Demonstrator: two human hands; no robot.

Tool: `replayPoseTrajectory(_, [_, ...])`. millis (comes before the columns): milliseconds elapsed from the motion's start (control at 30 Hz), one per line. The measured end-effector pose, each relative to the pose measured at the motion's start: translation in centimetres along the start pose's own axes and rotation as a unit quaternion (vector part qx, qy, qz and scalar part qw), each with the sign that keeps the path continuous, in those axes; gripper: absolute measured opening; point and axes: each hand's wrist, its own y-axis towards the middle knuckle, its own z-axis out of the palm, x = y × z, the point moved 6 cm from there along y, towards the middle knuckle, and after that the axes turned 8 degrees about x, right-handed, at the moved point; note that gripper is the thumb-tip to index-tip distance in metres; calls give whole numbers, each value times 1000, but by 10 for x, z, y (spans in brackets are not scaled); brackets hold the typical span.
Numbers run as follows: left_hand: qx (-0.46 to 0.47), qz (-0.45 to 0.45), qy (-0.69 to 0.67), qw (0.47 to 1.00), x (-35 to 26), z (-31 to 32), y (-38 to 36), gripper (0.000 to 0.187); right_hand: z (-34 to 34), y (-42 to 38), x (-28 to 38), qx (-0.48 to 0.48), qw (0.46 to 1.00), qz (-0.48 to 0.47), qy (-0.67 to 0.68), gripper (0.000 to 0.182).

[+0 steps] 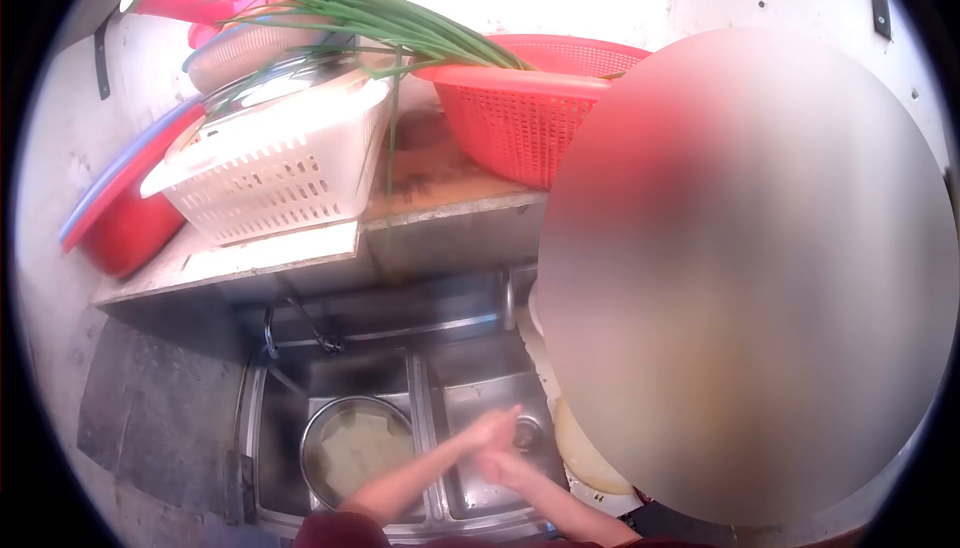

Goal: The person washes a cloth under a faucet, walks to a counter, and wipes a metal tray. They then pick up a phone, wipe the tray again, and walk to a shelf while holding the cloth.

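Both hands are bare and close together above the right basin [460, 378] of a steel double sink, near its drain [527, 434]. My left hand [492, 430] reaches in from the lower left, with a fingertip pointing up and right. Just below it is my right hand [505, 468], coming from the lower right. The two hands seem to touch or nearly touch. No object shows in either one, but their fingers are small and blurred. In the left basin sits a round metal bowl [310, 438] holding cloudy liquid with pale pieces.
Behind the sink, a tap [328, 344] is mounted below a shelf [440, 203]. On the shelf stand a white basket [270, 193], a red colander [515, 118], long green onions [400, 28] and a red basin [135, 233]. A large blurred patch hides the right side.
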Motion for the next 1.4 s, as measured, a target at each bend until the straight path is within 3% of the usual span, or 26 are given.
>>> replayPoseTrajectory(67, [-94, 19, 67, 993, 41, -19, 11, 57, -38, 21, -28, -97, 993, -16, -63, 25])
replayPoseTrajectory(100, [-117, 56, 113, 985, 60, -33, 17, 57, -61, 33, -38, -123, 983, -35, -133, 12])
replayPoseTrajectory(133, [-144, 91, 160, 972, 80, -47, 24, 58, -85, 44, -49, -152, 966, -49, -201, 13])
replayPoseTrajectory(267, [-260, 87, 181, 945, 97, -63, 19, 60, -112, 70, -58, -304, 813, -86, -489, 34])
replayPoseTrajectory(333, [-309, 105, 223, 919, 123, -88, 26, 60, -108, 70, -55, -338, 757, -71, -555, 46])
replayPoseTrajectory(400, [-350, 142, 256, 890, 144, -104, 32, 60, -100, 60, -48, -344, 753, -27, -560, 61])
replayPoseTrajectory(567, [-470, 100, 171, 860, 225, -161, 50, 53, -114, 76, -66, -288, 682, 28, -672, 54])
replayPoseTrajectory(600, [-459, 76, 139, 874, 232, -169, 54, 48, -114, 77, -64, -279, 662, 32, -695, 53])
replayPoseTrajectory(633, [-430, 45, 87, 898, 241, -177, 61, 44, -110, 74, -59, -277, 655, -33, -702, 50])
replayPoseTrajectory(667, [-358, 7, -22, 934, 250, -179, 66, 40, -96, 62, -55, -285, 647, -89, -701, 48])
replayPoseTrajectory(700, [-254, -38, -215, 942, 258, -174, 70, 36, -100, 68, -53, -275, 646, -156, -694, 47])
replayPoseTrajectory(733, [-171, -94, -385, 902, 262, -168, 69, 33, -104, 69, -55, -271, 642, -222, -682, 46])
replayPoseTrajectory(767, [-146, -136, -439, 876, 253, -163, 66, 29, -103, 58, -59, -314, 642, -205, -669, 45])
replayPoseTrajectory(800, [-159, -150, -407, 887, 245, -161, 66, 26, -94, 36, -44, -358, 639, -192, -654, 44])
replayPoseTrajectory(867, [-247, -91, -127, 956, 215, -162, 71, 40, -71, -21, -18, -337, 693, -145, -621, 44])
replayPoseTrajectory(933, [-321, -15, 195, 927, 172, -147, 81, 38, -75, -79, -24, -339, 694, -221, -596, 45])
replayPoseTrajectory(967, [-305, 69, 219, 924, 147, -111, 86, 35, -73, -112, -32, -332, 685, -261, -594, 46])
replayPoseTrajectory(1000, [-287, 158, 228, 917, 113, -60, 87, 33, -76, -157, -47, -415, 730, -232, -491, 48])
replayPoseTrajectory(1067, [-197, 278, 179, 923, 29, 98, 54, 27, -61, -252, -75, -507, 703, -263, -423, 49])
replayPoseTrajectory(1133, [-83, 378, 183, 904, -9, 223, 38, 23, -89, -327, -155, -602, 627, -344, -356, 52])
replayPoseTrajectory(1200, [58, 514, 317, 795, -28, 344, 13, 25, -94, -406, -241, -700, 640, -242, -205, 45])
replayPoseTrajectory(1267, [83, 637, 394, 658, -41, 460, -29, 36, -139, -459, -379, -785, 547, -118, -267, 32])
replayPoseTrajectory(1333, [24, 666, 397, 631, -46, 537, -23, 52, -109, -522, -478, -860, 439, -62, -252, 24])
replayPoseTrajectory(1400, [-89, 694, 445, 559, -51, 581, 13, 66, -52, -571, -582, -872, 486, -36, -42, 28])
